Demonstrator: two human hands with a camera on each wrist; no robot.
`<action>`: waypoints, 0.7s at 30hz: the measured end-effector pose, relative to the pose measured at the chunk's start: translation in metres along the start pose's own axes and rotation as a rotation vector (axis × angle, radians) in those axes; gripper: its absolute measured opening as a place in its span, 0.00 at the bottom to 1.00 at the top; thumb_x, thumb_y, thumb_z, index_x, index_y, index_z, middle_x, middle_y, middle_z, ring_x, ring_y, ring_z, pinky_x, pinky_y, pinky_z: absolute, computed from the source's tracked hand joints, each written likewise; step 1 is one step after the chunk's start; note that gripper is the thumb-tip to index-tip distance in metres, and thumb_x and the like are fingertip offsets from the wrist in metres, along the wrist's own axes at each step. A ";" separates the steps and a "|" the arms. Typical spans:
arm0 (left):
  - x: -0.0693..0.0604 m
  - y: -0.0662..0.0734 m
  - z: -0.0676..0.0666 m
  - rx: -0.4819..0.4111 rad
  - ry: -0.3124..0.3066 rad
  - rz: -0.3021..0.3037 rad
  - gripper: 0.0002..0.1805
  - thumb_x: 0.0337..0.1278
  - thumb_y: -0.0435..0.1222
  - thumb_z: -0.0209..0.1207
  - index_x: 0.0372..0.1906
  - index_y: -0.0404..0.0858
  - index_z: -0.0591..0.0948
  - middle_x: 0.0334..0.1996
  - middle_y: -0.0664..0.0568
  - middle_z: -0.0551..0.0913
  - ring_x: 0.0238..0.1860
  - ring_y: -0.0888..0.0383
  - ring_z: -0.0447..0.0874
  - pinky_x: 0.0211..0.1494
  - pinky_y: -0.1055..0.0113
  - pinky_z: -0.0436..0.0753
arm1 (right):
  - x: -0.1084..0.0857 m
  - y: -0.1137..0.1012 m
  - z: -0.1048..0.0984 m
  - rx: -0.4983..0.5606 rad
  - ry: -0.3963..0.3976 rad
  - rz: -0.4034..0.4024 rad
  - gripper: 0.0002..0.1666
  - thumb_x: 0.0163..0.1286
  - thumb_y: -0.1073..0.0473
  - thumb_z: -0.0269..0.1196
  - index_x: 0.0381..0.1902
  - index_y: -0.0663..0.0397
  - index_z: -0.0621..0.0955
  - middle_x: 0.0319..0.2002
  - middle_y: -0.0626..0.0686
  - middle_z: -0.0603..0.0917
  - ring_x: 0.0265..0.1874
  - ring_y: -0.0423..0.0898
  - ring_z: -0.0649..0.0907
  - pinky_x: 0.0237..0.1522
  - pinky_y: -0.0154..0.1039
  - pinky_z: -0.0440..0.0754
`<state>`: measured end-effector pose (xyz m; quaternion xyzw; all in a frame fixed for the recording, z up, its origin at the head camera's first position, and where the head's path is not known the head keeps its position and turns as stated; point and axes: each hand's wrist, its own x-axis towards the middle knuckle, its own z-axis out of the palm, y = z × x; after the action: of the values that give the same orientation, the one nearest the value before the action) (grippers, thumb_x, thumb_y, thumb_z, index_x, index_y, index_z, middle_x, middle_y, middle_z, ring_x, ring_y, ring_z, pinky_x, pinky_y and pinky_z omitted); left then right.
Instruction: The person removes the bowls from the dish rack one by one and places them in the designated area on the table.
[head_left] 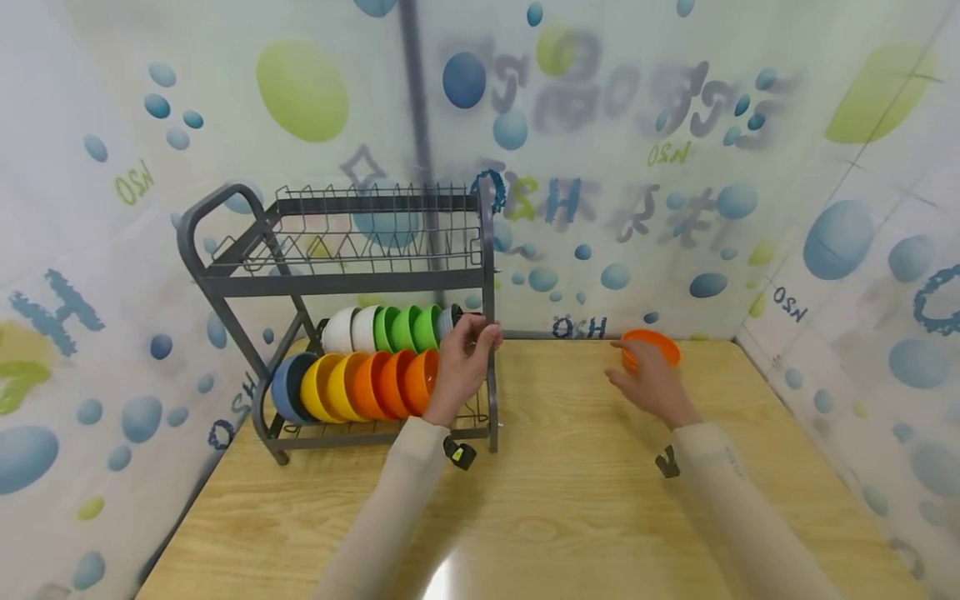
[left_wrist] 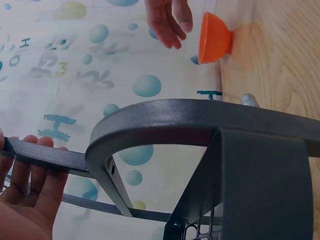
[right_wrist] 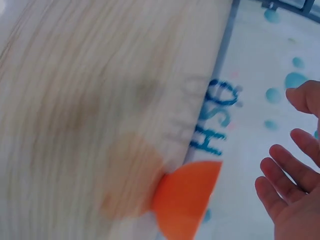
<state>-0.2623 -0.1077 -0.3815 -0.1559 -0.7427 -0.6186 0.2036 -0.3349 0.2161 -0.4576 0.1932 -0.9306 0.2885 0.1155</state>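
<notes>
My left hand (head_left: 461,362) is at the right upright of a two-tier dark grey dish rack (head_left: 352,285). In the left wrist view, the fingers (left_wrist: 42,182) of that hand wrap behind the post. My right hand (head_left: 651,383) hovers beside a single orange bowl (head_left: 663,340) at the table's back right. Its fingers (right_wrist: 295,170) are spread, relaxed and apart from the bowl in the right wrist view. That bowl (left_wrist: 215,39) stands upright on the table.
The rack's lower tier holds, in front, a blue bowl (head_left: 288,387), yellow bowls (head_left: 322,387) and orange bowls (head_left: 371,383). Behind them stand white bowls (head_left: 341,329), green bowls (head_left: 405,327) and a greyish item (head_left: 447,320). A patterned curtain (head_left: 630,208) hangs behind the wooden table (head_left: 570,500).
</notes>
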 end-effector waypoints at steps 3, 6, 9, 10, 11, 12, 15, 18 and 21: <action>0.001 0.000 0.001 0.000 0.002 -0.015 0.11 0.76 0.35 0.56 0.50 0.30 0.79 0.41 0.35 0.84 0.43 0.41 0.81 0.47 0.79 0.80 | 0.003 -0.012 0.002 0.013 -0.001 -0.036 0.34 0.71 0.55 0.68 0.69 0.63 0.73 0.67 0.67 0.76 0.65 0.67 0.74 0.68 0.66 0.70; 0.003 -0.010 0.001 0.018 0.004 -0.038 0.11 0.76 0.36 0.56 0.51 0.31 0.79 0.42 0.36 0.85 0.43 0.43 0.81 0.49 0.77 0.81 | 0.007 -0.026 0.004 0.017 -0.005 -0.074 0.35 0.71 0.54 0.68 0.70 0.63 0.72 0.67 0.66 0.76 0.65 0.66 0.74 0.69 0.66 0.70; 0.007 -0.023 0.001 0.033 0.005 -0.053 0.11 0.76 0.38 0.56 0.52 0.34 0.80 0.43 0.39 0.86 0.44 0.45 0.82 0.52 0.74 0.82 | 0.011 -0.041 0.005 0.025 -0.009 -0.097 0.35 0.71 0.53 0.68 0.71 0.62 0.72 0.67 0.65 0.76 0.66 0.65 0.75 0.70 0.65 0.71; 0.008 -0.028 0.001 0.037 0.006 -0.053 0.12 0.76 0.39 0.56 0.52 0.35 0.80 0.43 0.40 0.86 0.44 0.46 0.83 0.53 0.73 0.82 | 0.012 -0.047 0.005 0.027 -0.010 -0.104 0.35 0.71 0.53 0.68 0.71 0.61 0.72 0.68 0.65 0.76 0.66 0.64 0.75 0.70 0.64 0.71; 0.009 -0.029 0.000 0.036 0.005 -0.051 0.12 0.76 0.40 0.56 0.52 0.36 0.81 0.44 0.41 0.87 0.45 0.47 0.83 0.53 0.72 0.82 | 0.013 -0.052 0.005 0.034 -0.011 -0.110 0.35 0.71 0.52 0.68 0.71 0.60 0.72 0.68 0.64 0.76 0.66 0.64 0.75 0.70 0.64 0.71; 0.009 -0.030 -0.001 0.033 0.004 -0.048 0.13 0.76 0.41 0.56 0.52 0.37 0.81 0.44 0.42 0.87 0.45 0.48 0.83 0.54 0.70 0.83 | 0.014 -0.058 0.006 0.037 -0.009 -0.114 0.35 0.71 0.51 0.68 0.71 0.58 0.72 0.68 0.63 0.76 0.66 0.63 0.75 0.70 0.63 0.72; 0.009 -0.030 -0.003 0.024 -0.010 -0.042 0.13 0.75 0.43 0.56 0.52 0.39 0.81 0.44 0.44 0.87 0.45 0.50 0.84 0.55 0.66 0.84 | 0.017 -0.073 0.006 0.064 -0.014 -0.123 0.36 0.71 0.50 0.68 0.72 0.56 0.71 0.70 0.62 0.75 0.67 0.62 0.75 0.71 0.63 0.71; 0.009 -0.029 -0.004 0.019 -0.029 -0.042 0.14 0.75 0.45 0.56 0.51 0.41 0.82 0.44 0.46 0.88 0.46 0.52 0.85 0.57 0.63 0.85 | 0.020 -0.088 0.006 0.096 -0.026 -0.134 0.36 0.72 0.50 0.67 0.72 0.56 0.71 0.71 0.61 0.74 0.69 0.61 0.74 0.73 0.62 0.70; 0.008 -0.027 -0.006 0.025 -0.045 -0.049 0.15 0.75 0.48 0.56 0.52 0.41 0.82 0.43 0.49 0.88 0.46 0.55 0.85 0.57 0.62 0.86 | 0.024 -0.102 0.007 0.120 -0.019 -0.167 0.36 0.72 0.51 0.68 0.72 0.56 0.71 0.70 0.61 0.75 0.69 0.61 0.75 0.72 0.61 0.71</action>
<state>-0.2819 -0.1192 -0.3999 -0.1489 -0.7583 -0.6103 0.1739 -0.3136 0.1276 -0.4054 0.2793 -0.8935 0.3312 0.1183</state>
